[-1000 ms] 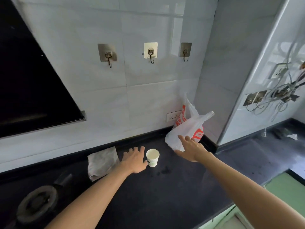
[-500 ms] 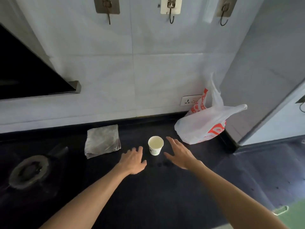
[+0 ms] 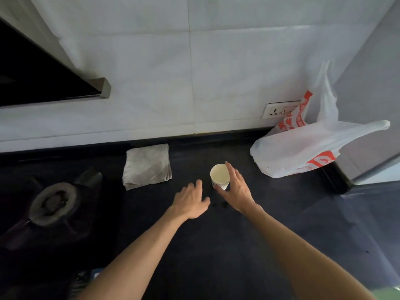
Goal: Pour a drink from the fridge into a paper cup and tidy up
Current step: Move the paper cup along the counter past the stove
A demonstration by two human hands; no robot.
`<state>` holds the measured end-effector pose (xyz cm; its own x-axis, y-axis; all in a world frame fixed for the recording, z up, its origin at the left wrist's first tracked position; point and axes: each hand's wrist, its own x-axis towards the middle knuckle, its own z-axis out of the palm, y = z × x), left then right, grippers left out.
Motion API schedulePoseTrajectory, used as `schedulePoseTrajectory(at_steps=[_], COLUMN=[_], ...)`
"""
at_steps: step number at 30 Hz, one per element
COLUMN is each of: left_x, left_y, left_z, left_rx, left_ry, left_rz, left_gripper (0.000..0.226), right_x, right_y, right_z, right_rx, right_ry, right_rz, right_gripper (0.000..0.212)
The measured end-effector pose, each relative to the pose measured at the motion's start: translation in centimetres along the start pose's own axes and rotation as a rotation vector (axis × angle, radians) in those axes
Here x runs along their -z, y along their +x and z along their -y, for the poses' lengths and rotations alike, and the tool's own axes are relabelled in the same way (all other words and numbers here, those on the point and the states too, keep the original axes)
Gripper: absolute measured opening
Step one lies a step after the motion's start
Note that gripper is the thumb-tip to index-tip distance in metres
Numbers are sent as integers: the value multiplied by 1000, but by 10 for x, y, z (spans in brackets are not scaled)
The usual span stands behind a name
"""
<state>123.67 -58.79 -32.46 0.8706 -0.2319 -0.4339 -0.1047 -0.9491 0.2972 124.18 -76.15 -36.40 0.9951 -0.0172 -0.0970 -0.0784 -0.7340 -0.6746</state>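
A white paper cup [image 3: 219, 175] with pale liquid inside stands upright on the dark countertop [image 3: 216, 245]. My right hand [image 3: 237, 191] wraps it from the right: the fingers lie along its far right side and the thumb sits at its near base. My left hand [image 3: 191, 201] hovers palm down just left of the cup, fingers spread, holding nothing and not touching it. Two small dark drops [image 3: 219, 205] lie on the counter just in front of the cup, between my hands.
A folded grey cloth [image 3: 147, 165] lies left of the cup by the wall. A gas burner [image 3: 53, 203] sits at far left. A white and red plastic bag [image 3: 303, 148] fills the right corner below a wall socket [image 3: 279, 110]. A dark range hood [image 3: 32, 79] hangs upper left.
My view has tilted down and closer to the counter. My right hand has come from beside the plastic bag to the cup and closed around it. My left hand stays just left of the cup.
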Motion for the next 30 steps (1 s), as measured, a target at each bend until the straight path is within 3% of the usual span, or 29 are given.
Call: schedulePoseTrajectory(at_steps=[9, 13, 18, 25, 30], left_x=[2, 9, 32, 55, 62], left_y=[7, 12, 18, 19, 9], left_z=[-1, -6, -24, -30, -28], left_rx=[61, 189, 392, 358, 323], left_ry=[-211, -615, -1376, -1811, -1943], left_rz=[-13, -34, -80, -73, -59], left_gripper=[48, 39, 34, 47, 48], right_x=[-13, -2, 24, 54, 61], right_y=[10, 9, 12, 12, 10], right_z=[1, 8, 25, 46, 55], right_rx=[-16, 49, 139, 252, 277], right_ry=[142, 125, 136, 175, 196], right_rz=[-62, -82, -103, -85, -78], right_gripper=[80, 80, 80, 76, 74])
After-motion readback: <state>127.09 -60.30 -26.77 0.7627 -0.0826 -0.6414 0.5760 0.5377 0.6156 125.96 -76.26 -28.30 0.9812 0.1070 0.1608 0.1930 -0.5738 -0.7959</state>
